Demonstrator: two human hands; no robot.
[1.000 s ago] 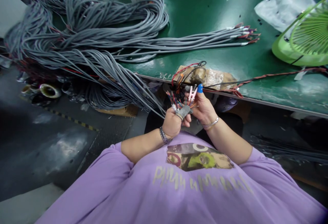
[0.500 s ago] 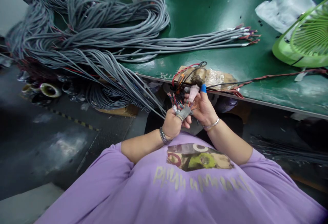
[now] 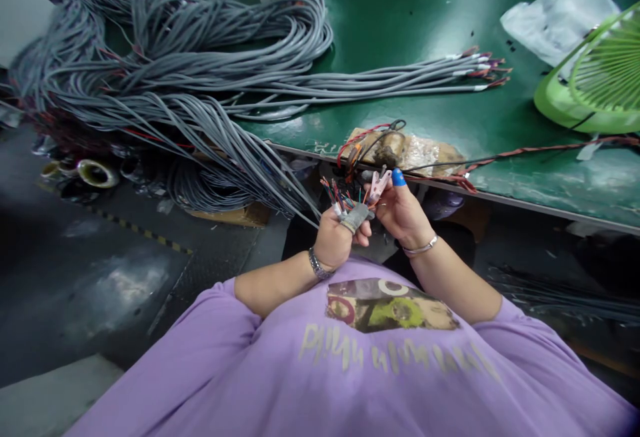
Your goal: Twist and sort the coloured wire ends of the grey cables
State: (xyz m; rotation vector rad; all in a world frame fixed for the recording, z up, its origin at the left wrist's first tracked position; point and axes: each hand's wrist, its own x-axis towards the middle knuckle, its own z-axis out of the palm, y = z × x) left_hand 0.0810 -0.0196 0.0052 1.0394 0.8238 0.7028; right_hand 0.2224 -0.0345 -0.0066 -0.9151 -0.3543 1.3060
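Note:
My left hand (image 3: 336, 240) is closed around the ends of several grey cables (image 3: 293, 190), whose thin coloured wires (image 3: 340, 198) fan out above the fist. A grey cloth finger cover (image 3: 356, 217) wraps its thumb. Close beside it, my right hand (image 3: 404, 217) is closed on a small pale pink clothespin-like clip (image 3: 380, 185), near the wire ends. The right thumb wears a blue fingertip cover (image 3: 399, 177). The fingers of the right hand are partly hidden behind the clip and wires.
A large heap of grey cables (image 3: 190, 50) covers the left of the green table (image 3: 400, 17). A taped bundle (image 3: 423, 153) with red and black leads lies at the table edge. A green fan (image 3: 595, 77) and a plastic bag (image 3: 560, 20) are at right.
The pink clip has turned, so its two legs now show apart. My right hand has shifted slightly right and down; my left hand keeps its grip on the cables.

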